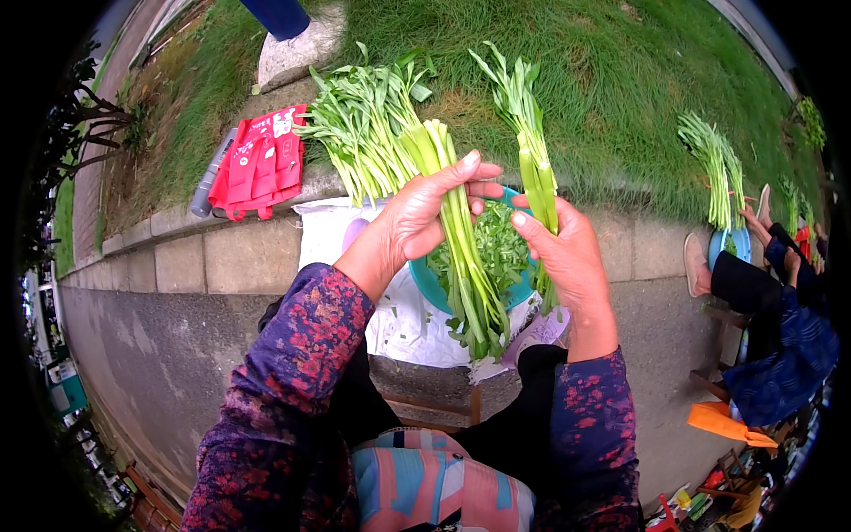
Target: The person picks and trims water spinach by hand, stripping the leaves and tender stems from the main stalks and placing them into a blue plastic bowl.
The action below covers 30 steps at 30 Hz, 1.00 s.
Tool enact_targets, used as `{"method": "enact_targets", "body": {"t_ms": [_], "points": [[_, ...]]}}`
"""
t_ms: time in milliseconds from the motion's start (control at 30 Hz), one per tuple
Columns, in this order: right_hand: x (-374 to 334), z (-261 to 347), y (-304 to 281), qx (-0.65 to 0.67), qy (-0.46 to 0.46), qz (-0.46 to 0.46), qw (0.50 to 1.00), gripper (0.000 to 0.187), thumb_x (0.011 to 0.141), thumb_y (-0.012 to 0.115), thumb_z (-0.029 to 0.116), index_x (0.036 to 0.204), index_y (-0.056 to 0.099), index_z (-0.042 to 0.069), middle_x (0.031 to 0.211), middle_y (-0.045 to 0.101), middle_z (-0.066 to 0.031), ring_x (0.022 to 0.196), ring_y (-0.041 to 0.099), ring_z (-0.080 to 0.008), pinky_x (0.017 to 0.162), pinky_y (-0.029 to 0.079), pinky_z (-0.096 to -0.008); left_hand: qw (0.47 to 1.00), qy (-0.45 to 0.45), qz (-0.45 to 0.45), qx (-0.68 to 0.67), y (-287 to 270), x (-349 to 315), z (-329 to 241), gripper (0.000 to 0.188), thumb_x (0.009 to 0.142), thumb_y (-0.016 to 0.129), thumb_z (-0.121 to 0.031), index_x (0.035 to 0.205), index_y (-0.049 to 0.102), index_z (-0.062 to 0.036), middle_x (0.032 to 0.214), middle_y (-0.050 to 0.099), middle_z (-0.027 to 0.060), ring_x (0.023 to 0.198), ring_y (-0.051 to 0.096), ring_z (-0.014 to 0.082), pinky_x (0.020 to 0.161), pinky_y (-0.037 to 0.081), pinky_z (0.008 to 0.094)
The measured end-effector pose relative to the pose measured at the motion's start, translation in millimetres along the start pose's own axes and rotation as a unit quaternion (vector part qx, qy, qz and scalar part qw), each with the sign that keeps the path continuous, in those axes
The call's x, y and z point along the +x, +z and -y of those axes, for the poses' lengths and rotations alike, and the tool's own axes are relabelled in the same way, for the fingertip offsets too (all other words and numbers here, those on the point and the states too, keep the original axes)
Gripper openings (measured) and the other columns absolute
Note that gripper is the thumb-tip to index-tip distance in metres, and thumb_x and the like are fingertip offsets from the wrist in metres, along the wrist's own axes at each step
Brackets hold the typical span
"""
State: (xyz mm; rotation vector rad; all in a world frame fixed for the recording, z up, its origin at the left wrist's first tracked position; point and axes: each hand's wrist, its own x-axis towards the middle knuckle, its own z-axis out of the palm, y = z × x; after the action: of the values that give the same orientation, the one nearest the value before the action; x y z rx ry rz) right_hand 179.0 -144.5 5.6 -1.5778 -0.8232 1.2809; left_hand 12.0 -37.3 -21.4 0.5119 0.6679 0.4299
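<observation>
My left hand (412, 217) is closed around a bunch of leafy green stalks (463, 244), whose leafy ends hang down over the basin. A smaller bunch of leafy green stalks (538, 177) stands nearly upright in my right hand (572, 257), pinched between thumb and fingers, leaves upward. Beneath both hands is a teal basin (427, 289) with loose green leaves (499, 244) inside. Beyond my left hand, a heap of similar stalks (368, 133) lies on the kerb. Under the basin a white sheet (399, 326) is spread, with scraps of leaf on it.
A red bag (266, 168) and a grey cylinder (213, 173) lie on the stone kerb (253, 253) at left. Grass (612, 97) rises behind it, with a blue post (277, 16). At right, another person's hand (758, 222) is by stalks (709, 168) and a blue basin (732, 246).
</observation>
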Motion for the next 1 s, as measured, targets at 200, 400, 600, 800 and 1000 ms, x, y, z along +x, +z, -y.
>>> {"method": "enact_targets", "body": {"t_ms": [200, 400, 600, 800, 1000], "points": [[2, -5, 22, 0.127, -0.002, 0.016, 0.992, 0.028, 0.082, 0.072, 0.016, 0.104, 0.063, 0.003, 0.081, 0.057, 0.0040, 0.063, 0.045, -0.0026, 0.055, 0.037, -0.0189, 1.000, 0.018, -0.005, 0.012, 27, -6, 17, 0.048, 0.088, 0.061, -0.041, 0.118, 0.055, -0.0025, 0.101, 0.061, 0.0073, 0.091, 0.058, 0.0157, 0.081, 0.050, 0.0320], [2, -10, 23, 0.121, 0.020, 0.035, 0.992, 0.030, 0.079, 0.075, 0.015, 0.104, 0.062, 0.004, 0.084, 0.059, 0.0034, 0.066, 0.047, -0.0039, 0.056, 0.038, -0.0195, 0.999, 0.018, 0.035, -0.013, 18, 6, 32, 0.047, 0.088, 0.061, -0.041, 0.117, 0.054, -0.0050, 0.105, 0.061, 0.0074, 0.095, 0.059, 0.0169, 0.081, 0.051, 0.0321], [1, -6, 12, 0.193, 0.055, 0.030, 0.979, 0.038, 0.081, 0.071, 0.012, 0.117, 0.060, 0.005, 0.095, 0.064, 0.0017, 0.070, 0.050, -0.0029, 0.057, 0.037, -0.0189, 0.998, 0.001, 0.057, -0.024, 20, 2, 27, 0.045, 0.088, 0.064, -0.031, 0.123, 0.052, -0.0058, 0.110, 0.060, 0.0118, 0.098, 0.060, 0.0214, 0.082, 0.052, 0.0364], [2, -7, 1, 0.244, 0.092, 0.044, 0.964, 0.037, 0.083, 0.068, 0.010, 0.119, 0.058, 0.006, 0.098, 0.064, -0.0006, 0.080, 0.056, -0.0070, 0.061, 0.037, -0.0216, 0.997, 0.018, 0.068, -0.020, 18, 5, 23, 0.038, 0.087, 0.066, -0.022, 0.118, 0.055, -0.0036, 0.106, 0.062, 0.0108, 0.090, 0.061, 0.0208, 0.079, 0.053, 0.0357], [4, -12, -10, 0.245, 0.089, 0.081, 0.962, 0.029, 0.088, 0.063, 0.013, 0.113, 0.058, 0.000, 0.094, 0.064, -0.0079, 0.085, 0.062, -0.0182, 0.077, 0.051, -0.0330, 0.998, 0.016, 0.060, -0.008, 19, 3, 16, 0.021, 0.086, 0.066, -0.016, 0.103, 0.061, -0.0030, 0.087, 0.063, 0.0065, 0.073, 0.060, 0.0165, 0.068, 0.052, 0.0303]]}}
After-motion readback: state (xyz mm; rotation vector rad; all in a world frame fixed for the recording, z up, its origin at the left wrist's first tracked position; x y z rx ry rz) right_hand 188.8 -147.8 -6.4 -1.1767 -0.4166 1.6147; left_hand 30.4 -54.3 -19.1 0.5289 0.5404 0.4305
